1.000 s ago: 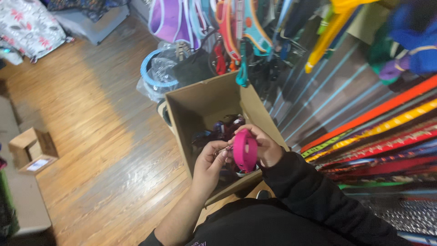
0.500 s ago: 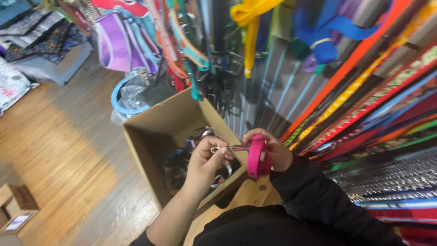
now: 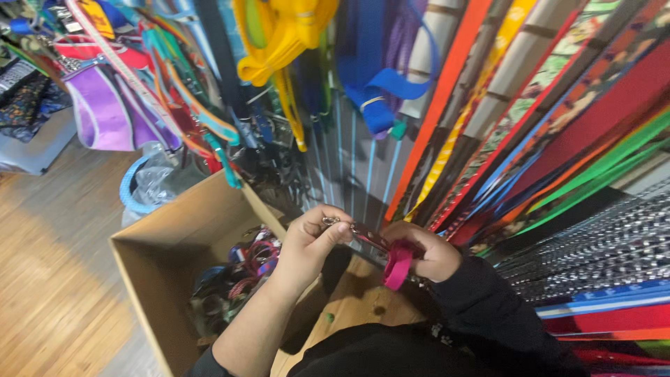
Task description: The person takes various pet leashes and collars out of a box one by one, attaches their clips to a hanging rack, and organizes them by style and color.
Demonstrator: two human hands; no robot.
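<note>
**Pink webbing leash held by its clip and its coil**

The left hand (image 3: pixel 307 241) pinches the small silver metal snap clip (image 3: pixel 333 222) of a bright pink woven nylon leash (image 3: pixel 398 264) between thumb and fingertips, closed on it at chest height. The right hand (image 3: pixel 427 250) is curled shut around the rolled-up part of the same leash, with a short stretch of strap running taut between the two hands. Both are held just above the near corner of an open brown cardboard box (image 3: pixel 164 262), which holds a tangle of dark and multicoloured collars (image 3: pixel 237 276). Straight ahead hangs a wall display of long coloured straps (image 3: pixel 530 132) in orange, green, red and patterned weaves, with a yellow harness (image 3: pixel 279 42) and a blue one (image 3: pixel 380 87) hooked higher up. A light wooden floor (image 3: pixel 56 279) spreads out to the left.

The leash looks light, soft and floppy: the webbing would likely unroll and dangle if the coil were let go, so the bundle is best kept gripped as a whole. The clip is the only stiff part, small and smooth, and probably apt to slip; a firm pinch on its body, not on the swivel, seems the surest hold. Nothing here looks breakable.
</note>
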